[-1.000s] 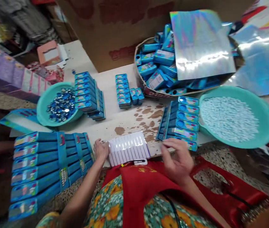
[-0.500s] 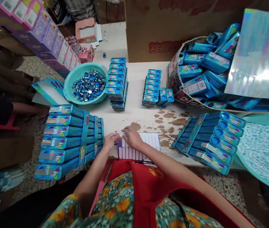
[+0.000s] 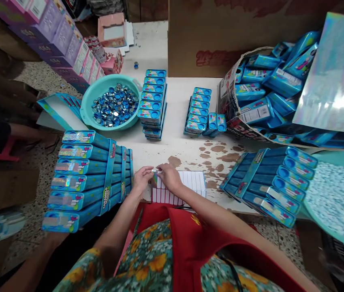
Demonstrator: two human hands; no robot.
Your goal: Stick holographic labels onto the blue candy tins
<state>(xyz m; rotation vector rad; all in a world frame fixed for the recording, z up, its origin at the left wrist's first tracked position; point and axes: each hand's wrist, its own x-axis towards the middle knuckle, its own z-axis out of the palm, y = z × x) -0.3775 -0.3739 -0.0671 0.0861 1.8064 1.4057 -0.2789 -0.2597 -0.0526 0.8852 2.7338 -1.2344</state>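
At the front edge of the table lies a sheet of white strips [image 3: 191, 180] with a shiny rainbow piece at its left end. My right hand [image 3: 169, 178] rests over that left end, its fingertips pinched together. My left hand [image 3: 143, 178] is beside it, just off the sheet, with thumb and forefinger closed. A small shiny strip [image 3: 154, 170] shows between the fingertips of both hands; it looks like a sticker, though the fingers partly cover it.
Banded blue candy boxes stand left [image 3: 82, 178] and right [image 3: 269, 182]. Behind are a basin of metal caps [image 3: 83, 115], more blue stacks [image 3: 152, 97], a filled carton [image 3: 229, 81] and a rainbow sheet [image 3: 336, 77]. White candies [image 3: 338, 198] fill a basin. Another person's arm [image 3: 35, 259] is lower left.
My left fingertips have risen slightly and drawn closer to my right ones, where a small shiny strip now shows. Another person's arm has appeared at the lower left. The view has shifted a little.
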